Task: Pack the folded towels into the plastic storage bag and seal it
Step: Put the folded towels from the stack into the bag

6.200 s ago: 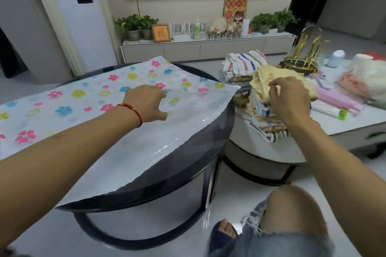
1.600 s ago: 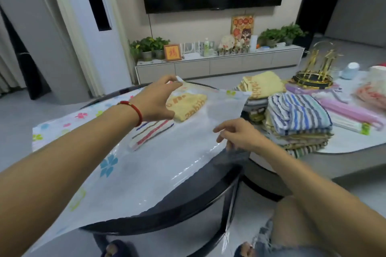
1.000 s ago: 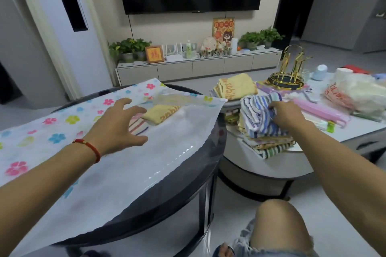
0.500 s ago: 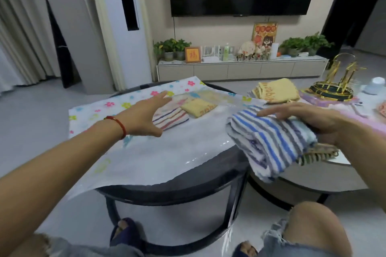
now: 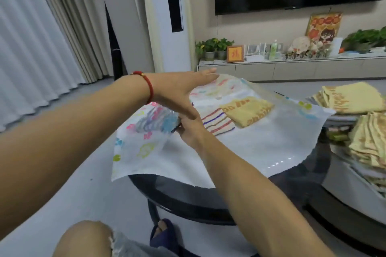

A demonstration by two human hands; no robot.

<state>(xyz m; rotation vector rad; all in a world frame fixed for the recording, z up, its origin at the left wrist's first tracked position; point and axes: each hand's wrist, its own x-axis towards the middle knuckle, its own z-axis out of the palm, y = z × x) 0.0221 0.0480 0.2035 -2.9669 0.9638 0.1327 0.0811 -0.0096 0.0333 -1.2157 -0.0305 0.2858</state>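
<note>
The flowered plastic storage bag (image 5: 271,144) lies across the round black table (image 5: 188,194). My left hand (image 5: 179,89) holds the bag's upper layer raised at its opening. Reaching under that layer, my right hand (image 5: 190,129) grips the blue striped towel (image 5: 154,124), which shows blurred through the film at the bag's left side. Also inside the bag, side by side, are a red-striped towel (image 5: 217,121) and a yellow towel (image 5: 246,110). More folded towels (image 5: 369,142) are stacked to the right, with a yellow one (image 5: 353,98) on a pile behind.
The towel stacks rest on a low white table (image 5: 344,179) just right of the black one. A TV cabinet (image 5: 292,69) with plants and a frame runs along the far wall. My knee (image 5: 87,238) and slippered foot (image 5: 165,233) are below the table's near edge.
My right hand carried the blue striped towel from the right stack leftward and pushed it into the bag. My left hand lifted the bag's top layer. The view swung left.
</note>
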